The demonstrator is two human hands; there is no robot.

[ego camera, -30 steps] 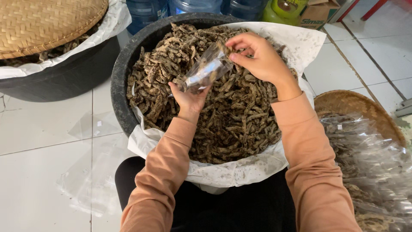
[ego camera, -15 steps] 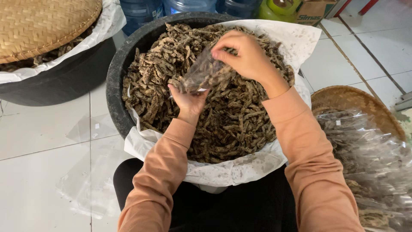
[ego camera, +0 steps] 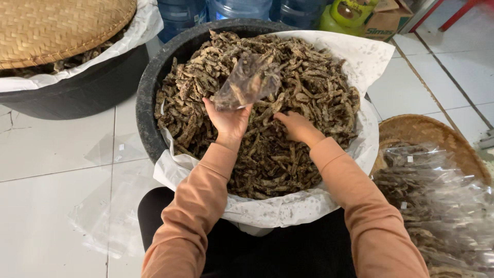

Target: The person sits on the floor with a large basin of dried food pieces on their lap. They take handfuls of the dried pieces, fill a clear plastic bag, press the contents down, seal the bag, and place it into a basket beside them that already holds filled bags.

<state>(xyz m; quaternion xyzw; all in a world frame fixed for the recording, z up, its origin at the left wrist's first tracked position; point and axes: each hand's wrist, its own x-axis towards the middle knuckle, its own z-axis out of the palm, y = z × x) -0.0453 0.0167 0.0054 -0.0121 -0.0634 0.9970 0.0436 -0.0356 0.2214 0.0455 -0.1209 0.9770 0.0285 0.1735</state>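
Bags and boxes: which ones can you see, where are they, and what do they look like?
Small clear bag: in the left hand, above the tub, partly filled with brown strips.
Filled clear bags: heaped in the woven basket at right, shiny.
Flat clear bags: on the floor at left, see-through.
Cardboard box: top, behind the tub, brown with a printed side.
White labels: tiny squares on the bags.
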